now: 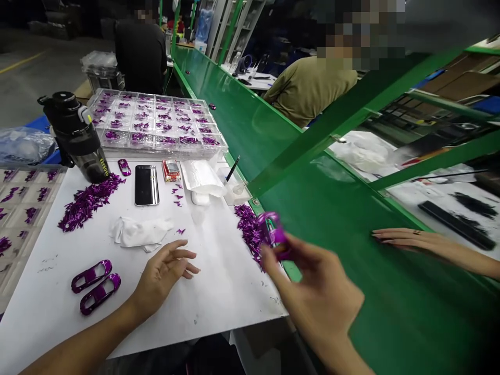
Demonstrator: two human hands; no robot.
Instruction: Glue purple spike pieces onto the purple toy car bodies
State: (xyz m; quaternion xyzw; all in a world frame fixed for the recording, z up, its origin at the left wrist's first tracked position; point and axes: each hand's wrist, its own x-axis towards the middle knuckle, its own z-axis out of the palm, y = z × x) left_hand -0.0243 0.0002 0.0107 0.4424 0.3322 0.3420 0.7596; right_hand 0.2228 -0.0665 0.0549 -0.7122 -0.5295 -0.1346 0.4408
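A purple toy car body (272, 232) is pinched between the thumb and fingers of my right hand (318, 291), above the table's right edge and the green belt. Fingers apart and holding nothing, my left hand (166, 273) hovers over the white table (219, 297), just below a crumpled white cloth (138, 233). Two more purple car bodies, one (91, 275) behind the other (100, 294), lie at the left front. Small purple parts form one pile (250, 232) beside the held body and another pile (89, 203) at the back left.
Behind stand a black bottle (76, 138), a phone (147, 185), a small red box (171, 171) and a clear compartment tray (156, 122). A green belt (336, 208) runs along the right. Another person's hand (406, 238) rests over it.
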